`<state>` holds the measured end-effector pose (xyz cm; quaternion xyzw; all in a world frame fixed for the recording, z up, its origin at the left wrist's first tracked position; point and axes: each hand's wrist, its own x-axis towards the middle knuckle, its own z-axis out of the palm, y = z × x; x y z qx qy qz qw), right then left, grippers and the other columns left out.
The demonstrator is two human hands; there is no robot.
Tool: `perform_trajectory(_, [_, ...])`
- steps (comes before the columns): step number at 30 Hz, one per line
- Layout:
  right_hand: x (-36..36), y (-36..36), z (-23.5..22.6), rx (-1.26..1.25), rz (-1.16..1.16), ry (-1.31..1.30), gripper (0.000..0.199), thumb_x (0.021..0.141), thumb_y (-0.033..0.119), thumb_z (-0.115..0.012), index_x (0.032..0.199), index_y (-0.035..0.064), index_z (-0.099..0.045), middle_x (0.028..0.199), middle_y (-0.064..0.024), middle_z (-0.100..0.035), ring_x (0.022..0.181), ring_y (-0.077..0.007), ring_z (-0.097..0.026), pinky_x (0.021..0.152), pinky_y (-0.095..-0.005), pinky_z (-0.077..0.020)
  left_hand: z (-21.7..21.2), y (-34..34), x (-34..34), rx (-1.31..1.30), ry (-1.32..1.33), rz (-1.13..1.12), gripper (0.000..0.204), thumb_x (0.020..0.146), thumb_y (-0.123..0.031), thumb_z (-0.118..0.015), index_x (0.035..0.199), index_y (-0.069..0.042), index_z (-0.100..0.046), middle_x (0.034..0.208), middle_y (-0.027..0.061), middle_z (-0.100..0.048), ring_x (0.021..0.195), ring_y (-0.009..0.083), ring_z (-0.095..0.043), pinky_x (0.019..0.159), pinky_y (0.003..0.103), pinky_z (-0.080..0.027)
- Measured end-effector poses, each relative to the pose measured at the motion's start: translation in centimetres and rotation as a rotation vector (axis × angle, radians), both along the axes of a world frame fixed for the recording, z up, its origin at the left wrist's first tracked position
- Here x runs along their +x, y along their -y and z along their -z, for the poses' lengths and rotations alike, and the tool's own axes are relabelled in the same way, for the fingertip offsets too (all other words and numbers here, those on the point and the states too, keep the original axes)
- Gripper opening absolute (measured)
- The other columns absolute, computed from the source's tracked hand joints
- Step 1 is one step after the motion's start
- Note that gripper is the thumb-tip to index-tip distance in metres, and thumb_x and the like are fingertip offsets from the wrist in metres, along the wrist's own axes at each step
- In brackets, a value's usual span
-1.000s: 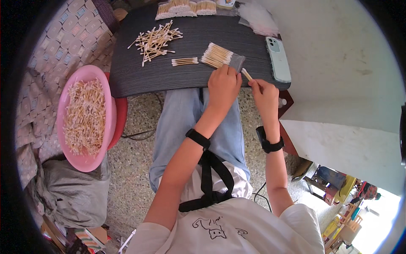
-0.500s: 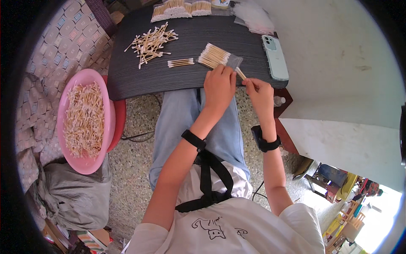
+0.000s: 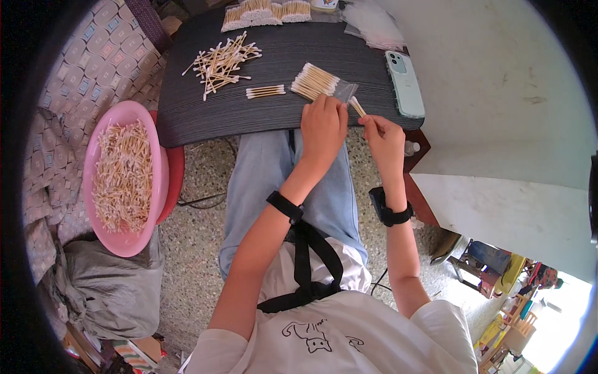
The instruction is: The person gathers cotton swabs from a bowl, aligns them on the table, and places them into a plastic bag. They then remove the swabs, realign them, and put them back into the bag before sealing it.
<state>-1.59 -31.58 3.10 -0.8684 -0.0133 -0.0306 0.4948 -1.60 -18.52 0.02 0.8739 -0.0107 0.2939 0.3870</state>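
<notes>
Cotton swabs [image 3: 357, 106] | I'm pinching them in right hand [image 3: 383, 134] | left hand [image 3: 324, 124] pressing clear bag [image 3: 344, 92], fingers curled.

Two hands are at work, the left hand [image 3: 322, 128] and the right hand [image 3: 384, 138], each with one black wrist strap. One dark table [image 3: 261, 112] carries one phone [image 3: 405, 84], one loose heap of cotton swabs [image 3: 221, 62], one small row of swabs [image 3: 266, 91] and one thick bundle [image 3: 316, 81]. One pink bowl [image 3: 134, 240], too full of swabs to count, sits beside it.
</notes>
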Motion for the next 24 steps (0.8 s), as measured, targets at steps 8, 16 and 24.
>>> perform_trajectory(8, [-0.3, -0.3, -0.3, 0.027, -0.025, -0.027, 0.017, 0.089, 0.010, -0.058, 0.089, -0.0017, -0.070, 0.058, -0.0072, -0.057, 0.054, -0.0075, -0.051, 0.051, -0.0256, -0.0407, 0.2, -0.1, 0.1, -0.040, -0.014, -0.004, 0.014, 0.090, -0.014, -0.055, 0.083, -0.002, -0.055, 0.081, 0.0131, -0.055, 0.074, 0.0321, -0.053, 0.070, 0.041, -0.042])
perform_trajectory(16, [-0.7, -0.5, -0.6, -0.057, -0.074, -0.040, 0.019, 0.089, 0.013, -0.058, 0.089, -0.0020, -0.070, 0.058, -0.0111, -0.057, 0.052, -0.0101, -0.052, 0.052, -0.0269, -0.0421, 0.3, -0.2, 0.1, -0.035, 0.005, -0.005, 0.013, 0.090, -0.014, -0.055, 0.084, -0.003, -0.053, 0.083, 0.0128, -0.054, 0.073, 0.0326, -0.052, 0.069, 0.041, -0.042])
perform_trajectory(24, [2.0, 0.0, -0.8, -0.015, -0.177, -0.190, 0.022, 0.089, 0.016, -0.059, 0.084, -0.0033, -0.070, 0.055, -0.0064, -0.055, 0.049, -0.0086, -0.049, 0.047, -0.0269, -0.0386, 0.4, -0.4, -0.3, 0.027, 0.084, 0.037, 0.010, 0.089, -0.014, -0.057, 0.087, -0.004, -0.053, 0.088, 0.0109, -0.051, 0.073, 0.0311, -0.048, 0.067, 0.040, -0.040])
